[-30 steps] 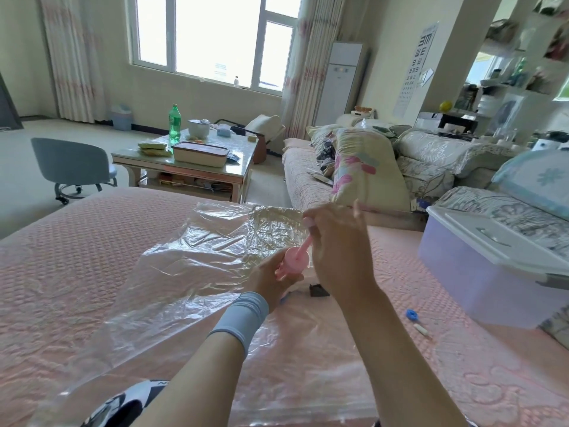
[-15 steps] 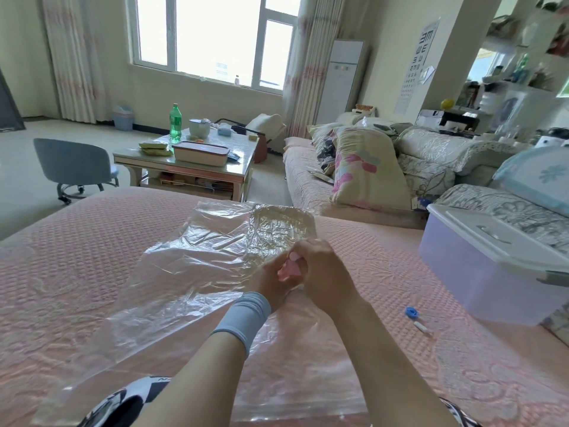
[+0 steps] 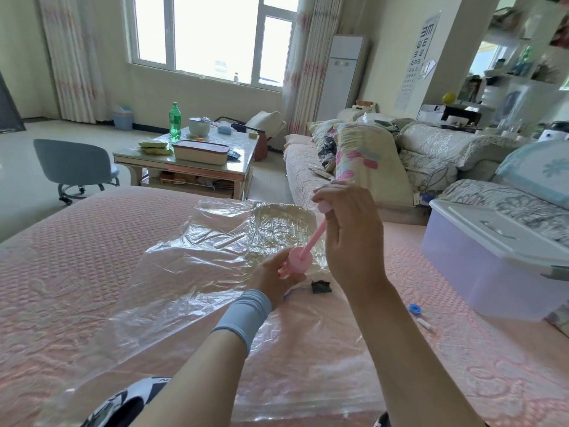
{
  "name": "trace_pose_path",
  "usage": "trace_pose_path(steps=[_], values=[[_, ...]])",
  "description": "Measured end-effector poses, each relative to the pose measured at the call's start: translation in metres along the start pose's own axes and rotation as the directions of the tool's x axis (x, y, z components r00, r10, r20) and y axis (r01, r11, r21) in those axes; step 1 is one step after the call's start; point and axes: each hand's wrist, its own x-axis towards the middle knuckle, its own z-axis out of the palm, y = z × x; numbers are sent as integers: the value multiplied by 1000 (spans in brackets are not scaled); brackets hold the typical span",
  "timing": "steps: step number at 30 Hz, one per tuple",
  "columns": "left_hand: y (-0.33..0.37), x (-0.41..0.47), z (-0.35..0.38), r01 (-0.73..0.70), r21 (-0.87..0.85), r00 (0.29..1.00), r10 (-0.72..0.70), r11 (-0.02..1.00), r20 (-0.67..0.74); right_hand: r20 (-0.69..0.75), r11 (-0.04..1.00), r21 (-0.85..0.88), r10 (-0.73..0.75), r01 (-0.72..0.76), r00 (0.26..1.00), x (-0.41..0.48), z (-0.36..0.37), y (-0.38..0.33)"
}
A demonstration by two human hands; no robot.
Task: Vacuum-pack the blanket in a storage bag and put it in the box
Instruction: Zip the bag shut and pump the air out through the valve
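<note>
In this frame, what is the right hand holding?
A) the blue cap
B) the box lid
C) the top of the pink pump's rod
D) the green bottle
C: the right hand grips the top of the rod of the pink pump, whose barrel the left hand holds.

Left arm: reaches forward from the lower middle, forearm bare, with a grey-blue wristband [image 3: 246, 314] round the wrist.
Left hand [image 3: 271, 280]: held low, its back toward the camera, fingers curled round the barrel of the pink pump [image 3: 298, 262].
Right arm: extends from the lower right, forearm bare, wrist raised.
Right hand [image 3: 351, 241]: higher than the left, fingers bent, pinching the pump's plunger top.
</note>
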Motion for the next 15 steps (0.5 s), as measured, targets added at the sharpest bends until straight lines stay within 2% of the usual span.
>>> trace_pose_path(steps=[2, 4, 6, 8, 11, 15], values=[[-1, 0, 0, 17, -1, 1000, -17, 1000, -4, 123, 994, 21, 108, -111, 987, -20, 17, 10], [0, -1, 1, 32, -8, 999, -32, 999, 4, 365, 972, 11, 214, -234, 906, -46, 34, 17], [0, -1, 3, 46, -23, 999, -46, 999, -2, 492, 963, -44, 253, -267, 833, -60, 44, 21], [-2, 1, 3, 51, -44, 999, -51, 998, -13, 503, 966, -83, 253, -246, 827, -57, 45, 20], [-6, 4, 2, 58, -106, 998, -59, 993, -6, 447, 974, -82, 224, -209, 866, -38, 35, 9], [-9, 7, 2, 39, -124, 999, -37, 992, 16, 202, 989, -33, 146, -142, 968, -6, 7, -2]])
